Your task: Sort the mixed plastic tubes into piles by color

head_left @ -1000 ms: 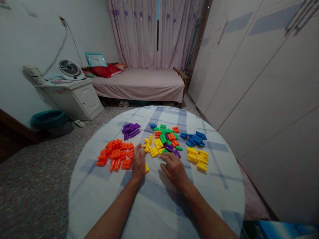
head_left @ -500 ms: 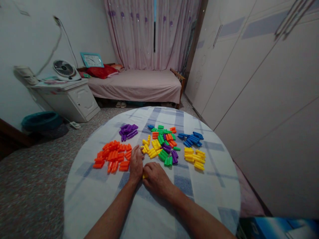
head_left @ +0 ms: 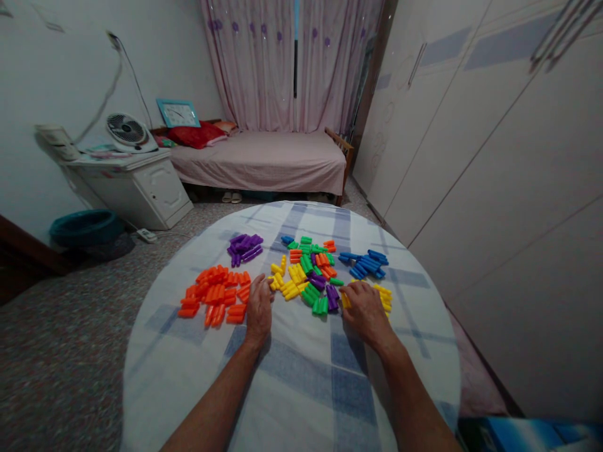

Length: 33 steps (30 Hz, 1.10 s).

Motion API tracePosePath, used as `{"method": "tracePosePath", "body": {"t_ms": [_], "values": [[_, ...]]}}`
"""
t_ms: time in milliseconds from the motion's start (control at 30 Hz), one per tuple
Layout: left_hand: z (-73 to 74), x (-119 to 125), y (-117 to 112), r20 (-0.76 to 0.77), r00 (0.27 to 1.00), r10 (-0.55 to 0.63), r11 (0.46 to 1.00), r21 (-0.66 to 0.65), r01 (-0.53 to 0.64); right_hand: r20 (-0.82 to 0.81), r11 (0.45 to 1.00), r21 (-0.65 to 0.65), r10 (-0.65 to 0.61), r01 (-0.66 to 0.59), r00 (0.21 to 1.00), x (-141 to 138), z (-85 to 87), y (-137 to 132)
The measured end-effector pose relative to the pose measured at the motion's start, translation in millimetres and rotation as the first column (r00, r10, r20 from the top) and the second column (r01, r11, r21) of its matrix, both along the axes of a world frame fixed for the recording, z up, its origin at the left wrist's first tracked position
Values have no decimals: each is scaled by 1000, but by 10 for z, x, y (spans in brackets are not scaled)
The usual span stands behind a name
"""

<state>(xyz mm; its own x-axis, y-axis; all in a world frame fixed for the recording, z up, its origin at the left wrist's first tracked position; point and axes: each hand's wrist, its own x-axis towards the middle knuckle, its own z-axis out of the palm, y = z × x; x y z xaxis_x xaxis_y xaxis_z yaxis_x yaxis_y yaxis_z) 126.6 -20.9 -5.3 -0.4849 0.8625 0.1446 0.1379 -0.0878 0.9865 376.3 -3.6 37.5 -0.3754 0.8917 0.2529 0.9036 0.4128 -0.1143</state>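
Note:
My right hand [head_left: 363, 309] is over the yellow pile [head_left: 384, 297] at the right, its fingers closed on a yellow plastic block [head_left: 346, 301] shaped like joined tubes. My left hand [head_left: 259, 309] lies on the tablecloth with fingers stretched out, between the orange blocks [head_left: 215, 294] and the mixed pile's yellow blocks [head_left: 293, 284]; nothing shows in it. In that middle pile, green blocks [head_left: 320, 306], purple blocks [head_left: 332, 297] and orange pieces lie together. My right hand partly hides the yellow pile.
A purple pile [head_left: 245, 248] lies at the table's far left and a blue pile [head_left: 367, 264] at the far right. The round table [head_left: 292, 395] has a checked cloth. Beyond stands a bed [head_left: 264, 157]; a wardrobe [head_left: 494, 157] is along the right.
My right hand has moved from beside my left hand, right and away from me, to the yellow pile, carrying a yellow block. My left hand has stayed in place.

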Motion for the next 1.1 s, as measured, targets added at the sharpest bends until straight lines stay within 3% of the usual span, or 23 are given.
{"method": "tracePosePath", "body": {"t_ms": [100, 267, 367, 500, 600, 733, 900, 1100], "values": [[-8, -1, -2, -1, 1000, -9, 1000, -4, 9, 14, 1000, -13, 12, -12, 1000, -24, -15, -31], [-39, -11, 17, -20, 1000, -9, 1000, -1, 9, -144, 998, 46, 55, -48, 988, -215, 87, -72], [-50, -19, 31, -65, 998, -2, 1000, 26, 4, -198, 987, 34, 159, -155, 967, -438, 143, -70], [-44, -25, 40, -127, 992, 15, 998, 68, -6, -145, 962, 20, 271, -271, 951, -832, 114, -34], [-38, -27, 40, -125, 992, -24, 997, 69, 33, -74, 968, 9, 250, -250, 965, -1118, 11, -7], [-55, -33, 40, -113, 993, -35, 997, 58, 42, 1, 991, 33, 129, -129, 992, -1372, -123, -5], [-97, -42, 47, -122, 991, -54, 996, 57, 62, 48, 992, 32, 121, -122, 992, -1430, -134, -14], [-106, -47, 50, -126, 990, -60, 995, 66, 69, -45, 982, 1, 189, -189, 981, -1350, -85, -79]]}}
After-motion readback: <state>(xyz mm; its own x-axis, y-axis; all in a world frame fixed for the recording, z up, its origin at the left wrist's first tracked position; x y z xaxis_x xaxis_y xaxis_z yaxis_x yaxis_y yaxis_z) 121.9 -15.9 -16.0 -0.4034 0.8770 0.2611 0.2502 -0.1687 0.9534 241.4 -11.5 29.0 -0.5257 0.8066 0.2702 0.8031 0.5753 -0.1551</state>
